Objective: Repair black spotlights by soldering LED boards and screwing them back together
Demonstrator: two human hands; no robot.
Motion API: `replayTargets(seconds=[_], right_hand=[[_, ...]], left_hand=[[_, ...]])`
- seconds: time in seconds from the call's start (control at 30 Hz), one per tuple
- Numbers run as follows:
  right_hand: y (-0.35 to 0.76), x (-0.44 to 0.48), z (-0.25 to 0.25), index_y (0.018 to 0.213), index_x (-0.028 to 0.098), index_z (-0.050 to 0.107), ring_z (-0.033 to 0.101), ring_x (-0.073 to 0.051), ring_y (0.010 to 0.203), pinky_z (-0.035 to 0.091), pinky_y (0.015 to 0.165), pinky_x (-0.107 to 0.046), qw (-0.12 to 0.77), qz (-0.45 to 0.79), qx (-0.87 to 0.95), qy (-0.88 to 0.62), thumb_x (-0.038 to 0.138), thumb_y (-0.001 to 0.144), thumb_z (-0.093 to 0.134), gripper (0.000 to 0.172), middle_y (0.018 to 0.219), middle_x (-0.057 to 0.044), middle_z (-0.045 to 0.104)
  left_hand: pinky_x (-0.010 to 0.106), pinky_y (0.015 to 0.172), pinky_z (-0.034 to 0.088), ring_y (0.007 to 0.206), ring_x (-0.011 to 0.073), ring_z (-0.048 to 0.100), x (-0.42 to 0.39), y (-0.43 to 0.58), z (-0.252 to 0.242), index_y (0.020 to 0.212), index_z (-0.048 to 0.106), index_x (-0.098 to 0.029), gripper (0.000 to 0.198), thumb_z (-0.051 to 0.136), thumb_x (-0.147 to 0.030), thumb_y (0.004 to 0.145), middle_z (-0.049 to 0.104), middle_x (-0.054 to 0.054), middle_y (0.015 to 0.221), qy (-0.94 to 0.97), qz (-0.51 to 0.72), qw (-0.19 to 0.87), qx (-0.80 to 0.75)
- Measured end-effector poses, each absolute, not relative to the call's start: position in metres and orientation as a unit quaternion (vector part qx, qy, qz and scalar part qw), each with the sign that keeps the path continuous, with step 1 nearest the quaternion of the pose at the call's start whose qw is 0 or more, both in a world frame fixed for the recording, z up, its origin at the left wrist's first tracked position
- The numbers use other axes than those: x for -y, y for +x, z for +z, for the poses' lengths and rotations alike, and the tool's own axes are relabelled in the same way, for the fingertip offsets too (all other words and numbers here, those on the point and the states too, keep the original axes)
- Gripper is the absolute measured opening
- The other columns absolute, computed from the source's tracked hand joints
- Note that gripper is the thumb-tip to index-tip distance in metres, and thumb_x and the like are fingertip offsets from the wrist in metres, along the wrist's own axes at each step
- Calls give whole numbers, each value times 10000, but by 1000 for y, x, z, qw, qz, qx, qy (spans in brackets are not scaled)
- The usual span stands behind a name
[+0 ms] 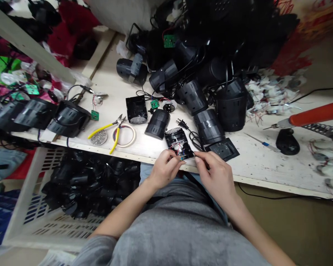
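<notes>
An open black housing (175, 137) with a shiny inside and thin red and blue wires (179, 147) lies at the table's front edge. At its near left, my left hand (166, 169) is closed in a pinch beside the wires; what it holds is too small to make out. My right hand (215, 171) pinches a thin black cord at the housing's right corner. Just behind that hand lies a coiled black power cord (194, 138) with a two-pin plug (182, 123). A flat black square part (223, 149) rests close to my right knuckles.
Yellow-handled cutters (117, 133) lie over a tape roll (133, 135) beside a dish of small metal pieces (99, 137). Black cylindrical housings (157, 123) crowd the back. An orange-handled tool (316, 113) hangs at right. Below the left edge stands a white crate (24, 221) of black parts.
</notes>
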State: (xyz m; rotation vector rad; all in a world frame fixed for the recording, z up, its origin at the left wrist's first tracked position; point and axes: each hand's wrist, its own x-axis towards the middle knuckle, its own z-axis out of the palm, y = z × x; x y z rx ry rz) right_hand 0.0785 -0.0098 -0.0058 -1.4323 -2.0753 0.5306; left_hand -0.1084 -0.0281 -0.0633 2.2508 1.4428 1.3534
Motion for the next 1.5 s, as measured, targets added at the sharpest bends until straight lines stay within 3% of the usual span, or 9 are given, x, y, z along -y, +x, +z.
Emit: replayTargets(seconds=[0.37, 0.87, 1.13, 1.33, 1.5], right_hand=[[77, 10, -5, 1020, 190, 697, 657, -178, 675, 548, 658, -312, 276, 225, 746, -563, 266, 974, 570, 155, 844, -48, 704], [70, 4, -6, 864, 183, 656, 626, -163, 674, 479, 628, -281, 261, 158, 782, -544, 205, 973, 541, 159, 775, -33, 662], [83, 13, 4, 1158, 160, 701, 639, -137, 630, 506, 559, -258, 242, 208, 797, -512, 232, 1008, 545, 228, 830, -37, 686], [81, 17, 5, 1042, 178, 715, 680, -157, 729, 508, 555, -254, 255, 216, 782, -526, 208, 996, 571, 154, 885, -51, 719], [74, 11, 2, 1098, 180, 711, 688, -170, 782, 542, 634, -277, 272, 236, 770, -527, 218, 1011, 537, 198, 892, -53, 706]], left_hand=[[275, 751, 527, 834, 158, 570, 30, -106, -62, 1038, 608, -174, 96, 584, -261, 1005, 563, 39, 908, 747, 439, 103, -488], [296, 746, 528, 853, 179, 562, 28, -112, -66, 980, 579, -189, 73, 597, -259, 994, 558, 36, 890, 758, 432, 164, -461], [289, 725, 509, 839, 176, 549, 27, -109, -64, 958, 556, -189, 73, 606, -235, 986, 539, 33, 891, 741, 446, 156, -478], [295, 739, 515, 849, 178, 546, 25, -110, -63, 976, 559, -191, 62, 581, -244, 1000, 540, 33, 896, 752, 427, 162, -475], [291, 730, 508, 843, 176, 539, 24, -111, -62, 957, 564, -191, 88, 566, -263, 1007, 546, 35, 905, 762, 418, 164, -467]])
